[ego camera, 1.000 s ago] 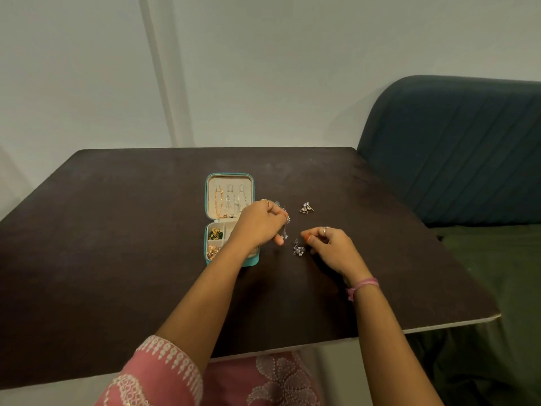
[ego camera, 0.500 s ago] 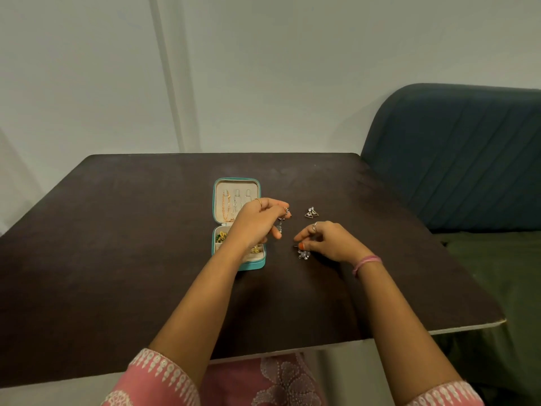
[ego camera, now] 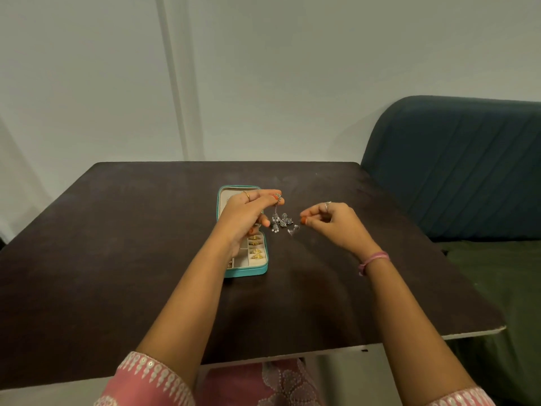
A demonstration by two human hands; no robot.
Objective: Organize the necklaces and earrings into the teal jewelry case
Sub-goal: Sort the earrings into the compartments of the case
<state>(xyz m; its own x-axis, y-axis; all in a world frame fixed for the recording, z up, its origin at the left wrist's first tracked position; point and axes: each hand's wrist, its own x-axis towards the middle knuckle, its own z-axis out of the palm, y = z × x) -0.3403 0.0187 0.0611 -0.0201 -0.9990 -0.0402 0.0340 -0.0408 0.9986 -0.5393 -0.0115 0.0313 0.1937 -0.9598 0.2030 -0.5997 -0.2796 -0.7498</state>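
Teal jewelry case (ego camera: 247,272) lies open on the dark table (ego camera: 117,259), a little left of the table's middle, its lid part toward the far side and mostly hidden behind the left hand (ego camera: 247,212). Gold earrings (ego camera: 256,250) sit in a row in the right-hand slots of the near tray, and a pale compartment beside them shows bare lining. The left hand is raised over the case, its thumb and forefinger pinching the top of a silver dangling earring (ego camera: 278,219), which hangs just right of the case's edge with small bells and pale beads at its lower end. The right hand (ego camera: 333,224) is near it on the right, fingers curled, the tips pinching something small; a small silvery piece (ego camera: 293,230) shows just below those fingertips, blurred, and whether it hangs from them or lies on the table I cannot tell. A pink band (ego camera: 373,260) circles the right wrist. A dark teal sofa (ego camera: 456,165) stands beyond the table's right side.
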